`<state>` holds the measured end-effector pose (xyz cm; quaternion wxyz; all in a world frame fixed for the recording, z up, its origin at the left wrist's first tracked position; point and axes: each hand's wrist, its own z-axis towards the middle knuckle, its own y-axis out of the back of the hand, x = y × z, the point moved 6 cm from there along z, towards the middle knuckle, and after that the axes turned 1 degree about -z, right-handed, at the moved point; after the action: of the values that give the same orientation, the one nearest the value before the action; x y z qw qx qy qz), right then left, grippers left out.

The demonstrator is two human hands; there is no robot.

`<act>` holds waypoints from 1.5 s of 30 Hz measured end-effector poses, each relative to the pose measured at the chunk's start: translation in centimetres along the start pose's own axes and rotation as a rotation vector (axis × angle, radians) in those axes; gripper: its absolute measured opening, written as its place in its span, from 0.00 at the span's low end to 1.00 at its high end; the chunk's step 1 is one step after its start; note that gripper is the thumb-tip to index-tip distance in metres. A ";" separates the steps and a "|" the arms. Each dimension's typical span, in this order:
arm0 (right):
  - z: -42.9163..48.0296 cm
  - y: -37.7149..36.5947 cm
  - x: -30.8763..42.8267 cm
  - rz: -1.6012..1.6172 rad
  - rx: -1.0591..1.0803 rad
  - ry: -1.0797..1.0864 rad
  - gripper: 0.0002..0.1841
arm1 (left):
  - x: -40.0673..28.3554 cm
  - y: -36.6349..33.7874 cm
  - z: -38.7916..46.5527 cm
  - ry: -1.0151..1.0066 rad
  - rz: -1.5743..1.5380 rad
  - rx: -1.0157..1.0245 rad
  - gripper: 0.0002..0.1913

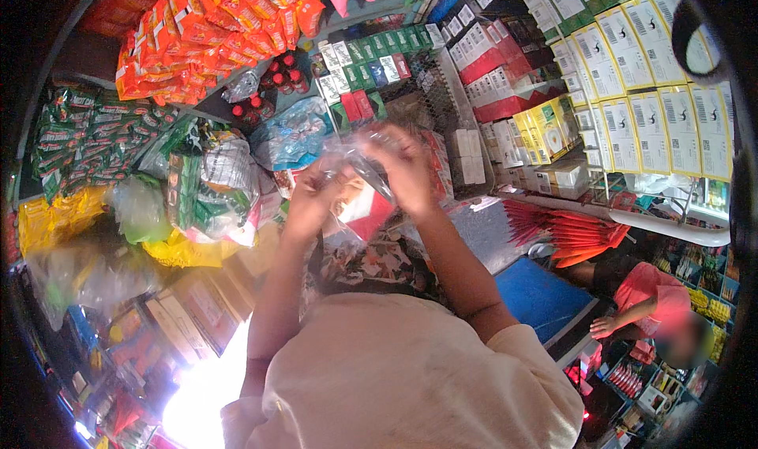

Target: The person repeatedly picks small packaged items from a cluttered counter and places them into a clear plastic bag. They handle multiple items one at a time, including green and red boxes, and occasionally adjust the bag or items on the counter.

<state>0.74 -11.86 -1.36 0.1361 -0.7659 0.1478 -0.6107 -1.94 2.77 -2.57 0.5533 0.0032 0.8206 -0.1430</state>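
Both of my hands are raised before my chest, around a clear plastic bag (350, 203). My left hand (311, 194) grips the bag's left side, its fingers near the opening. My right hand (400, 165) is blurred by motion at the bag's upper right; how its fingers close on the plastic cannot be made out. Something white and red (370, 212) shows in or behind the clear plastic. A blue plastic bag (296, 132) lies just beyond my left hand, and green and white cigarette packs (361, 64) stand in rows beyond both hands.
Orange packets (219, 29) are heaped at the upper left, above green sachets (89, 135). Stacked cartons (651, 64) fill a wire rack at the right. Red folded material (562, 230) lies beside a blue surface (539, 295). Another person (651, 301) in a red shirt is at the lower right.
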 end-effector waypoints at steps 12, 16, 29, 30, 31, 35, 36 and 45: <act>-2.1 -1.6 5.8 -0.709 0.044 0.480 0.23 | -4.4 4.4 -2.4 -0.294 0.064 -0.424 0.15; -2.8 -5.0 2.5 -0.664 0.135 0.404 0.19 | -7.7 2.2 -3.6 -0.390 0.179 -0.318 0.24; 0.0 2.4 3.6 0.367 -0.223 -0.020 0.10 | -1.0 5.6 -5.9 0.151 -0.241 0.275 0.27; -0.4 4.3 2.9 0.012 -0.121 -0.051 0.13 | -0.5 5.7 -5.5 0.188 -0.359 0.021 0.23; -1.3 2.8 3.1 -0.232 -0.001 -0.079 0.13 | -0.6 5.4 -5.3 0.032 -0.385 -0.176 0.20; -3.9 -0.4 1.4 -0.760 0.260 0.008 0.13 | 0.7 1.8 -3.5 -0.058 -0.201 -0.156 0.21; -3.8 0.1 0.6 -0.783 0.267 0.080 0.13 | 0.4 1.9 -2.6 -0.233 0.133 -0.144 0.25; 9.1 11.7 0.0 -1.698 -0.217 0.149 0.19 | 4.7 5.1 -4.7 0.009 -0.070 -0.085 0.20</act>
<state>8.88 -22.32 -7.86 -0.4512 -0.5837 -0.4094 -0.5367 -7.15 8.04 -6.40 0.5439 -0.0482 0.8280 -0.1273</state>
